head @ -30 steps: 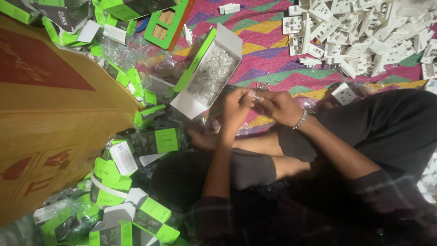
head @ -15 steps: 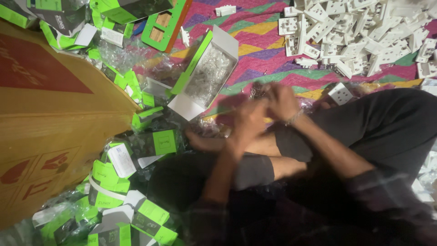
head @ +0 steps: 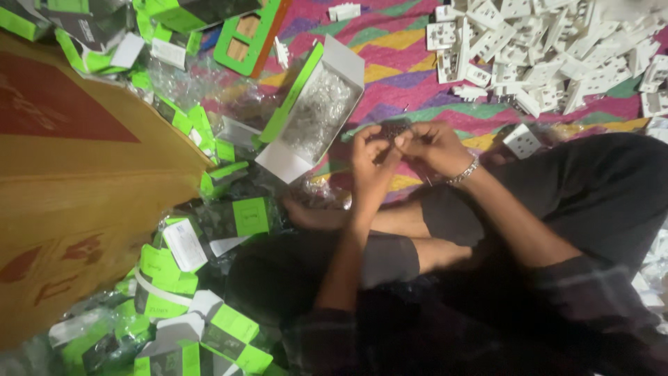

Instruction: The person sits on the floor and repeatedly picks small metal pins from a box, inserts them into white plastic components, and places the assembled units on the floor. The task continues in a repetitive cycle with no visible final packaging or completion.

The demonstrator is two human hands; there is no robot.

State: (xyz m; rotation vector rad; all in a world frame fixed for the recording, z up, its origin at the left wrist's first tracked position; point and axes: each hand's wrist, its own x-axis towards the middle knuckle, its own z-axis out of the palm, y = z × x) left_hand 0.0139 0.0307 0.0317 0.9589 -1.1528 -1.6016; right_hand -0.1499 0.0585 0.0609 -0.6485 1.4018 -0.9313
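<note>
The person sits cross-legged, and over the lap the left hand (head: 370, 161) and right hand (head: 435, 147) meet, fingertips pinched together on something small and dark, too small to make out, held just above the mat (head: 390, 49). It looks like mid-assembly, fitting a tiny part, so the next move would call for a steady pinch and careful alignment. Just beyond lies an open box (head: 311, 111) of clear bits, and farther off a heap of white sockets (head: 557, 49).
</note>
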